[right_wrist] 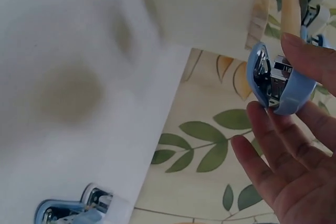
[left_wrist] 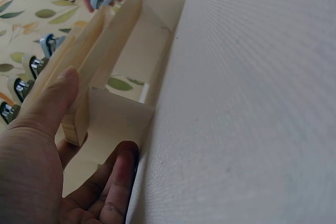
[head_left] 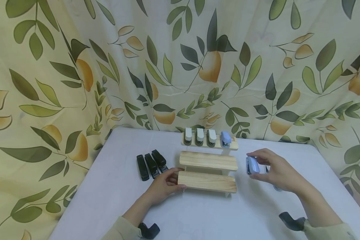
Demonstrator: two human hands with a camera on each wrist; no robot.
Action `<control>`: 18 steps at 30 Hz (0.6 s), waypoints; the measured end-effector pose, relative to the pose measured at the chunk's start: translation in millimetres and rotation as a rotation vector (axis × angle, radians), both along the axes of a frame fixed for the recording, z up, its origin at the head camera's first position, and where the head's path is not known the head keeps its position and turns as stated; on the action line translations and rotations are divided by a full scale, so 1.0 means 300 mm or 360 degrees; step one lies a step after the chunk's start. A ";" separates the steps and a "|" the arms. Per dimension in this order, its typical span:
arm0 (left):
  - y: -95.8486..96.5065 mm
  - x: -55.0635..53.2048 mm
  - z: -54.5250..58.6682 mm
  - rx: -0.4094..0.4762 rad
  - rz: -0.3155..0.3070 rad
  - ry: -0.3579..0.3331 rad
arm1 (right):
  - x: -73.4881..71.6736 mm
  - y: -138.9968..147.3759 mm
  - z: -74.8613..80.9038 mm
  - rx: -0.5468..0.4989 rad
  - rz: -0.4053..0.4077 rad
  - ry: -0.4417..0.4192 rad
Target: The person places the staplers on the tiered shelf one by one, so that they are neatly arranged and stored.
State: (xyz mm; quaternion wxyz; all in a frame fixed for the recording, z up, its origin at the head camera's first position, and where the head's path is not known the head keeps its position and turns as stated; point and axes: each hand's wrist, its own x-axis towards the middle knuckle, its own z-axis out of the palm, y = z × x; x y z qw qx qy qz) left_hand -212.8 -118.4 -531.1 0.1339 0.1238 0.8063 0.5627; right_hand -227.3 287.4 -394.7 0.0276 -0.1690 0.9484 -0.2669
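My right hand (head_left: 277, 171) pinches a small blue stapler (head_left: 252, 165) between thumb and fingers, held above the table right of a three-tier wooden rack (head_left: 207, 181). In the right wrist view the stapler (right_wrist: 283, 80) shows its metal inside. My left hand (head_left: 165, 185) grips the left end of the rack's lowest tier; in the left wrist view its thumb (left_wrist: 65, 87) lies on the plank and the other fingers curl below. Three pale staplers (head_left: 199, 136) and one blue stapler (head_left: 226, 139) stand in a row on the top tier. The two lower planks bear nothing.
Three black staplers (head_left: 151, 165) lie left of the rack. Blue staplers (right_wrist: 73, 211) lie on the white tabletop (head_left: 198, 218), partly hidden behind my right hand in the head view. A leaf-patterned curtain (head_left: 180, 66) hangs behind the table.
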 end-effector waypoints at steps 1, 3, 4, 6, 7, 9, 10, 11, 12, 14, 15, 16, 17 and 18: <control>0.000 0.000 0.001 0.0002 0.0001 -0.0002 | 0.000 -0.004 0.002 -0.0010 0.0004 0.0006; -0.001 0.001 0.003 0.0006 -0.0002 -0.0004 | -0.001 -0.013 0.006 -0.0028 0.0020 0.0026; -0.001 0.001 0.003 0.0009 -0.0003 -0.0004 | -0.001 -0.016 0.008 -0.0035 0.0024 0.0034; -0.001 0.002 0.004 0.0012 -0.0003 -0.0003 | -0.002 -0.022 0.011 -0.0046 0.0032 0.0051; -0.001 0.002 0.004 0.0013 -0.0004 0.0000 | -0.002 -0.025 0.013 -0.0054 0.0034 0.0060; 0.000 0.002 0.004 0.0014 -0.0004 0.0002 | -0.003 -0.032 0.016 -0.0066 0.0040 0.0081; 0.000 0.002 0.004 0.0015 -0.0003 0.0001 | -0.003 -0.036 0.018 -0.0069 0.0041 0.0089; 0.000 0.003 0.005 0.0016 -0.0003 -0.0001 | -0.003 -0.041 0.019 -0.0071 0.0046 0.0101; 0.000 0.003 0.005 0.0017 -0.0002 -0.0003 | -0.004 -0.046 0.021 -0.0077 0.0052 0.0110; 0.000 0.003 0.007 0.0017 -0.0002 -0.0009 | -0.005 -0.056 0.025 -0.0092 0.0065 0.0125; 0.001 0.003 0.008 0.0017 -0.0002 -0.0011 | -0.005 -0.061 0.027 -0.0103 0.0075 0.0132; 0.001 0.004 0.009 0.0017 -0.0002 -0.0012 | -0.005 -0.066 0.028 -0.0106 0.0077 0.0137; 0.001 0.004 0.010 0.0016 -0.0002 -0.0010 | -0.006 -0.071 0.028 -0.0111 0.0081 0.0141; 0.001 0.004 0.011 0.0018 -0.0001 -0.0013 | -0.007 -0.075 0.029 -0.0120 0.0084 0.0142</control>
